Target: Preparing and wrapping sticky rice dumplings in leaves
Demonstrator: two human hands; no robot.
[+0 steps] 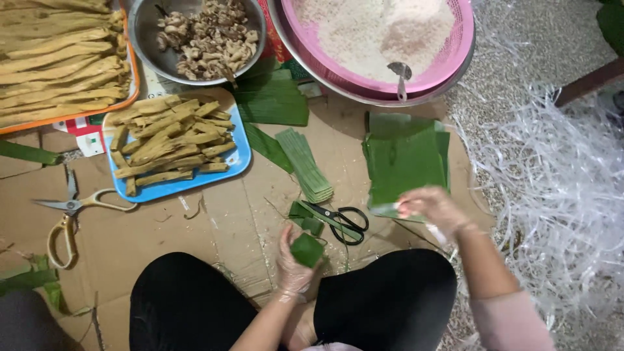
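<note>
My left hand (294,263), in a thin clear glove, grips a small parcel folded from green leaf (307,249) just above my knees. My right hand (432,207), also gloved and blurred, reaches out to the near edge of a stack of square green leaf pieces (404,159) and pinches the top leaf's corner. Black-handled scissors (341,221) lie on the cardboard between my hands, beside a few leaf scraps (305,218).
Cardboard (214,227) covers the floor. A blue tray of tan strips (175,146), an orange tray of longer strips (62,58), a metal bowl of pale chunks (208,36) and a pink basin of rice with a spoon (377,32) stand ahead. Narrow leaf strips (305,166), tan-handled scissors (65,214), white plastic string (559,195).
</note>
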